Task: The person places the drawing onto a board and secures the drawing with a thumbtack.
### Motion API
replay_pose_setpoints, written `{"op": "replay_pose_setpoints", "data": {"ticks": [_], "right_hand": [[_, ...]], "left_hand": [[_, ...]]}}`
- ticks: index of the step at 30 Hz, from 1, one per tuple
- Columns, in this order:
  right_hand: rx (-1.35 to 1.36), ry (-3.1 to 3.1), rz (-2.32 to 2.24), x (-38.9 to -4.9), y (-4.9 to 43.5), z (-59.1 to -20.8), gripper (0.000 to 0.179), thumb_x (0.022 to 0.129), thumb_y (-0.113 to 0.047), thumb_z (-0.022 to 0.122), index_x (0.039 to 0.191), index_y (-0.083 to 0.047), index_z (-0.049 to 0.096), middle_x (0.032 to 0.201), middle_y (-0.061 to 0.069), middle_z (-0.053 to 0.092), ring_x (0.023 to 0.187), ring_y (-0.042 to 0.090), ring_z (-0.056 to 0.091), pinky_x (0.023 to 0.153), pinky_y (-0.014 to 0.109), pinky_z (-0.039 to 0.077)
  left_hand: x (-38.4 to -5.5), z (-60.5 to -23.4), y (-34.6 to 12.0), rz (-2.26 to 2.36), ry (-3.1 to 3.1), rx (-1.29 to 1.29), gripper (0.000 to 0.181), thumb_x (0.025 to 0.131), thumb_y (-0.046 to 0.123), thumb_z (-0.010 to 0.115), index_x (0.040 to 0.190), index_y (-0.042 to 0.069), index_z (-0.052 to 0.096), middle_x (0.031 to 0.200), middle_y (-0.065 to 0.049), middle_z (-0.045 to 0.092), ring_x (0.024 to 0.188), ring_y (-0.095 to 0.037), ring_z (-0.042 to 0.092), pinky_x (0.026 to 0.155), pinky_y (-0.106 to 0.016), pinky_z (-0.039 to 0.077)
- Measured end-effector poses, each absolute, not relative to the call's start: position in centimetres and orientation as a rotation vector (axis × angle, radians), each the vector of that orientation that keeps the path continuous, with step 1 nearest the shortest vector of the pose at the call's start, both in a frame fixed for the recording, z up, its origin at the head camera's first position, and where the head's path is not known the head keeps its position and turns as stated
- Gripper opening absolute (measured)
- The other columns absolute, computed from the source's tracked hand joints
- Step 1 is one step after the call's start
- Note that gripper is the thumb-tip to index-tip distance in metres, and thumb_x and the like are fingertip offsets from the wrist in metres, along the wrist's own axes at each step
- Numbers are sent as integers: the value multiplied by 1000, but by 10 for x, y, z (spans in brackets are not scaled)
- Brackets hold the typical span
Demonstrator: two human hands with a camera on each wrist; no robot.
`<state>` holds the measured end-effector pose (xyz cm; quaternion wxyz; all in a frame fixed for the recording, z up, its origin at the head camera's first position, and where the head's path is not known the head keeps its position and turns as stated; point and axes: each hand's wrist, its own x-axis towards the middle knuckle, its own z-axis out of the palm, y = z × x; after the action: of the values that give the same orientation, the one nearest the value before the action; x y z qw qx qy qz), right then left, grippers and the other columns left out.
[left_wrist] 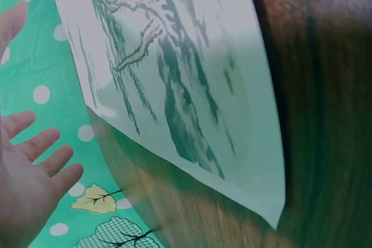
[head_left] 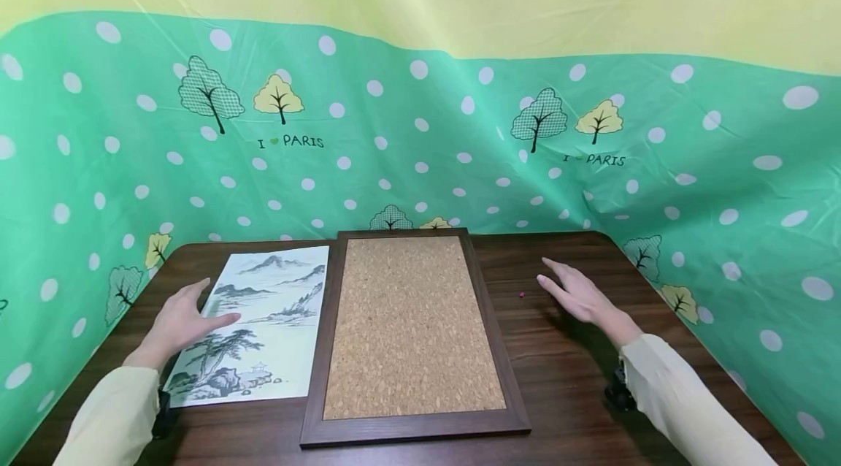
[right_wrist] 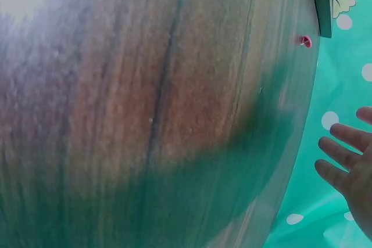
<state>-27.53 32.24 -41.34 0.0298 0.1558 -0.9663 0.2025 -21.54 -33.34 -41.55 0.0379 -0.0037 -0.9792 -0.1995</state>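
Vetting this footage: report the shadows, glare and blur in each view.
Head: fairly crisp, soft shadow on the table beside the right sleeve; left wrist: hazy, ink strokes on the paper soft; right wrist: whitish glare at upper left, greenish sheen lower down, wood grain blurred.

The left hand (head_left: 177,323) spreads its thumb; the right hand (head_left: 581,296) seems relaxed, fingers extended.

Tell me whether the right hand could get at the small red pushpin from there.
Probably yes: the right hand looks empty and close to the small red pushpin, and nothing visible blocks the dark brown wooden tabletop between them.
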Motion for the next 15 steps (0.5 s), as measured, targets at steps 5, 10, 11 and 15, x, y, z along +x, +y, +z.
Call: {"op": "replay_pose_setpoints", "data": {"ticks": [5,10,11,15], "right_hand": [[466,-2906,772,-277,318,-416,56,99,-38,30,131,7,40,129,29,44,118,44,39,94,56,30],[403,-2886,938,-278,313,-418,52,99,-38,31,122,6,49,103,23,59,94,35,56,81,49,42],[386,-2893,962,-278,312,-418,52,99,-38,32,120,5,50,98,21,61,89,33,57,78,46,44],[302,-2928,1041,-281,307,-418,54,96,-43,37,109,5,58,86,14,62,78,24,57,68,36,46]], "left_hand": [[-213,-416,-337,-702,-3014,38,105,75,59,62,134,-18,22,129,-43,27,115,-56,27,87,-66,29],[-212,-417,-338,-790,-3008,66,101,77,57,61,134,-17,22,129,-41,30,112,-53,34,83,-64,34],[-212,-417,-338,-800,-3009,71,101,77,57,60,134,-16,22,129,-41,30,112,-53,34,83,-63,34],[-212,-418,-339,-837,-3024,108,102,78,58,59,135,-16,20,129,-41,30,114,-53,33,83,-63,35]]}}
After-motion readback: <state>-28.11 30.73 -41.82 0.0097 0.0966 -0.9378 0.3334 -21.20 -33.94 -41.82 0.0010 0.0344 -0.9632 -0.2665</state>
